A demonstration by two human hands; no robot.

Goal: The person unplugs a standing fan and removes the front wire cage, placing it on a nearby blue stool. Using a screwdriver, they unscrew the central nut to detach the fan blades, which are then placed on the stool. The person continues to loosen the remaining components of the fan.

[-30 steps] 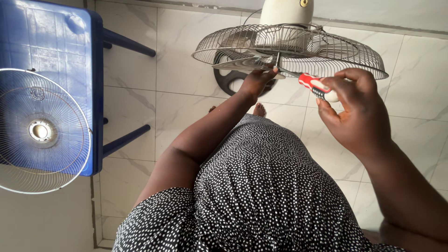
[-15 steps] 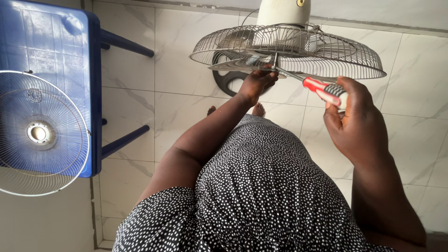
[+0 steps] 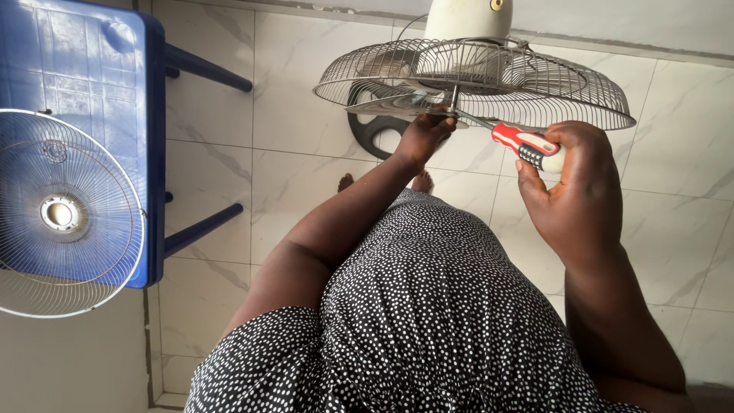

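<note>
1. The right hand point(image 3: 575, 191) is closed around the red, black and white handle of a screwdriver point(image 3: 527, 145), on the right of the scene; the thin metal shaft runs up and left from the handle to the hub of the fan.
2. The left hand point(image 3: 423, 136) reaches to the far middle of the scene, its fingers pinched at the hub where the grey fan blade point(image 3: 390, 103) meets the shaft tip; what exactly the fingers clasp cannot be made out.
3. The round silver wire rear guard point(image 3: 550, 92) of the fan spreads around the blade, with the cream plastic motor housing point(image 3: 468, 17) at the far edge.
4. On the left, a detached round wire front guard point(image 3: 65, 214) lies on a blue plastic table point(image 3: 84, 69), overhanging its near edge.
5. White marbled floor tiles point(image 3: 298, 176) lie beneath, and a black dress with white dots point(image 3: 428, 321) fills the near middle.
</note>
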